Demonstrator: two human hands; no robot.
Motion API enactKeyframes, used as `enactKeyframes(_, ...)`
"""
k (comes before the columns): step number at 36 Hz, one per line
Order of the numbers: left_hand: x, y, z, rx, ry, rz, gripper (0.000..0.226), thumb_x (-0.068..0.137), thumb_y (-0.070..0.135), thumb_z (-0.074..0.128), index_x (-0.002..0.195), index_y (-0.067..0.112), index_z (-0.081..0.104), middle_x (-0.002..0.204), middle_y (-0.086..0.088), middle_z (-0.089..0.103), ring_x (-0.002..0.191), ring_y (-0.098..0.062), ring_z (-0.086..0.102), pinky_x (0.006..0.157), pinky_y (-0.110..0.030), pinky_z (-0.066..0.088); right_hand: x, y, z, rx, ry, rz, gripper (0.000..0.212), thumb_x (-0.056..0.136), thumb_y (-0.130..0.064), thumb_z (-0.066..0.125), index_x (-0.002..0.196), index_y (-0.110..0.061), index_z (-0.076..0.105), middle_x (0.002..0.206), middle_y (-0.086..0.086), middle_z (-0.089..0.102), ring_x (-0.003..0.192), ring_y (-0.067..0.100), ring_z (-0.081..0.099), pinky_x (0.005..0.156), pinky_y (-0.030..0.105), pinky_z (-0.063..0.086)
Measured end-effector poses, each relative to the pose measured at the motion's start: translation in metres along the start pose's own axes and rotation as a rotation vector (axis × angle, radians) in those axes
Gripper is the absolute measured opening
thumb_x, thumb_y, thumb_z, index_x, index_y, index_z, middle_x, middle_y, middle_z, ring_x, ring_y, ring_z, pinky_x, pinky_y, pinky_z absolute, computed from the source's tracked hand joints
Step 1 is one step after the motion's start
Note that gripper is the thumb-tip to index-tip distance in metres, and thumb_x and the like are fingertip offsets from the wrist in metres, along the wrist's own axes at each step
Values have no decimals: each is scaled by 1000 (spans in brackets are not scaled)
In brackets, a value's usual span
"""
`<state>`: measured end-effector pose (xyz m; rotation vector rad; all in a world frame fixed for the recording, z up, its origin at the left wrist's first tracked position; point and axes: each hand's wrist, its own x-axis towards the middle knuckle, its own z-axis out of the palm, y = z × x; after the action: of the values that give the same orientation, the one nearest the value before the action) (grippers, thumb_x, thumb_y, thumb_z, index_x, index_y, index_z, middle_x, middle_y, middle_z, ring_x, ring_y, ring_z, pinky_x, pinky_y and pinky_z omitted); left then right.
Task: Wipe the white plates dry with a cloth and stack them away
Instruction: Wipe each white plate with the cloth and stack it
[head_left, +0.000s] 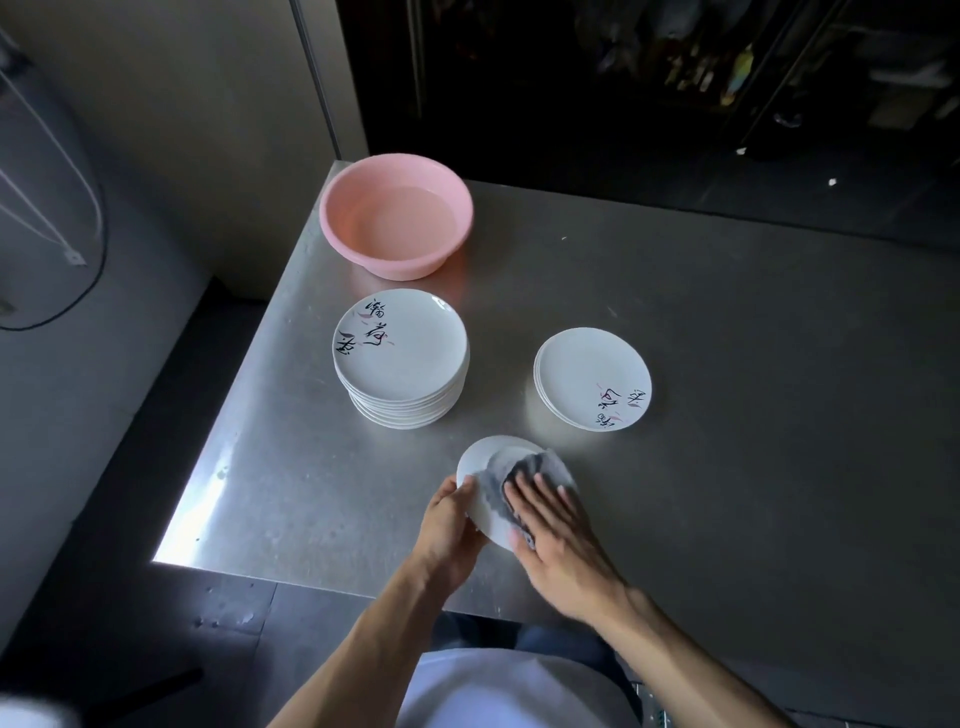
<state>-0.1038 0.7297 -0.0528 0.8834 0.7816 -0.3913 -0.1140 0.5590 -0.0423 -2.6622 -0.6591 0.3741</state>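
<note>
My left hand (451, 525) grips the left rim of a white plate (480, 460) held just above the steel table near its front edge. A grey cloth (511, 475) lies on the plate's face, and my right hand (556, 530) presses flat on it with straight fingers. A tall stack of white plates (402, 358) with black brush lettering stands to the upper left. A low stack of the same plates (592, 376) sits to the upper right.
A pink plastic basin (396, 213) holding water stands at the table's far left corner. The steel table (727, 415) ends at a left edge and a front edge close to my body. Dark shelving lies beyond the far edge.
</note>
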Motion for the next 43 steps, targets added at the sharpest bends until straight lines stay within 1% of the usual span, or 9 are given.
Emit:
enactKeyframes(8,-3,5,13,-164,-108,-105,42,109,21,41,136,-4,62,132,-23,67,120,-33,67,104,-41,53,5,-16,-8,-236,106,-83,66,83,-20,44,148,-5,45,151,13,47,134,32,51,105,49,46)
enactKeyframes(13,-5,14,26,74,-13,21,39,109,46,46,130,21,67,134,-3,65,126,-21,57,104,-44,49,23,-1,-31,-41,427,-84,67,71,9,65,137,1,56,135,15,61,120,29,61,100,39,49)
enactKeyframes(15,-3,10,24,171,53,74,42,110,45,43,144,22,51,148,-1,52,140,-21,46,110,-46,43,31,1,-41,99,550,32,60,75,15,66,132,-1,60,122,14,68,108,21,60,93,26,45)
enactKeyframes(19,-4,5,16,276,65,64,46,114,42,34,149,15,47,149,-8,56,135,-27,55,107,-44,47,42,9,-58,616,556,490,14,102,-20,53,112,-20,64,104,-6,73,94,8,62,75,3,40)
enactKeyframes(23,-12,5,11,264,-5,75,46,111,52,30,139,27,56,134,-5,65,121,-29,63,79,-38,60,45,18,-51,999,555,721,14,104,-23,50,106,-24,64,102,-17,70,95,-5,66,84,18,48)
enactKeyframes(28,-16,6,15,174,25,41,40,114,43,32,133,22,61,137,-12,63,122,-32,60,95,-53,59,39,21,-34,938,597,873,24,104,-32,44,91,-18,60,90,-6,68,97,25,66,72,26,45)
enactKeyframes(32,-16,5,15,220,58,10,36,113,45,35,121,27,66,124,-4,68,111,-27,63,89,-51,60,35,18,-30,712,562,642,36,106,-28,40,136,-16,54,133,-3,58,119,3,51,97,6,33)
enactKeyframes(37,-20,3,30,340,7,18,37,111,47,41,117,29,72,104,6,80,98,-18,75,62,-33,62,38,9,-6,261,152,288,49,106,-27,42,152,-10,39,160,11,33,149,22,29,122,29,14)
enactKeyframes(43,-11,14,34,254,19,82,50,112,50,34,125,17,69,115,-10,78,104,-27,76,66,-36,63,16,0,-9,402,20,-16,48,107,-32,36,154,-30,24,161,-13,20,152,5,10,122,20,2)
